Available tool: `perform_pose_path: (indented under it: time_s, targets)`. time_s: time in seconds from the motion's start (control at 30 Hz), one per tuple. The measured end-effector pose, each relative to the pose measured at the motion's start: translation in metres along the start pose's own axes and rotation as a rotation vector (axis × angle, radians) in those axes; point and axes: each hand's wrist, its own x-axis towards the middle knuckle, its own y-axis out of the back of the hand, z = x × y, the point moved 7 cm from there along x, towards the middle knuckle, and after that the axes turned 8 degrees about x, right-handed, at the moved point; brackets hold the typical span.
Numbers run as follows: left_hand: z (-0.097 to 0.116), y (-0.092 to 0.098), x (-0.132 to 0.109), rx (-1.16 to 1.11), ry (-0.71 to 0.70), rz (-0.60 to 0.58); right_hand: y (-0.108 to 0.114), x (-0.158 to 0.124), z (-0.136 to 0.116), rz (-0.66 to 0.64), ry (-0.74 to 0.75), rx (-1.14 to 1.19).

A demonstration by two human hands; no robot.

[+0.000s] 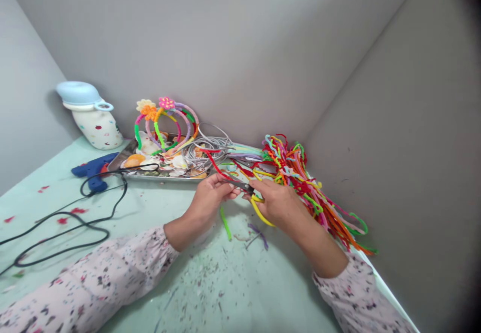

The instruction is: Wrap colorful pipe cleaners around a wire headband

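My left hand (210,198) pinches a red pipe cleaner (215,163), which rises up and to the left from the fingertips. My right hand (278,200) is closed round scissors with yellow handles (259,212). Their dark blades (238,184) point left and lie against the red pipe cleaner beside my left fingers. Whether the blades are parted is too small to tell. Below the hands, a short green piece (226,223) and a purple piece (259,235) lie on the table.
A metal tray (165,177) holds decorated headbands (156,127) and coiled wire (206,147). Bundled pipe cleaners (296,173) lie at the right by the wall. On the left are a blue glue gun (95,168), its black cable (108,218) and a white bottle (96,125).
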Motion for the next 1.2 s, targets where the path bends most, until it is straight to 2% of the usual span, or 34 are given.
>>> perform_pose_path:
  time_s: [0.2,0.43,0.83,1.2]
  targets:
    - [-0.0020,-0.0019,-0.0001,0.016,-0.016,-0.020,0.0056,-0.0002,-0.0032,-0.010,-0.024,-0.054]
    - [0.0001,-0.0031,-0.0015,0.027,-0.014,-0.031,0.0006,-0.0006,0.0015,0.015,0.006,0.024]
    - [0.0011,0.0014,-0.0007,0.059,-0.005,0.029,0.0056,0.0022,0.0058,0.068,-0.019,0.142]
    - [-0.0002,-0.0062,-0.0010,0.069,-0.021,-0.081,0.0010,0.0031,0.0035,0.047,0.010,0.055]
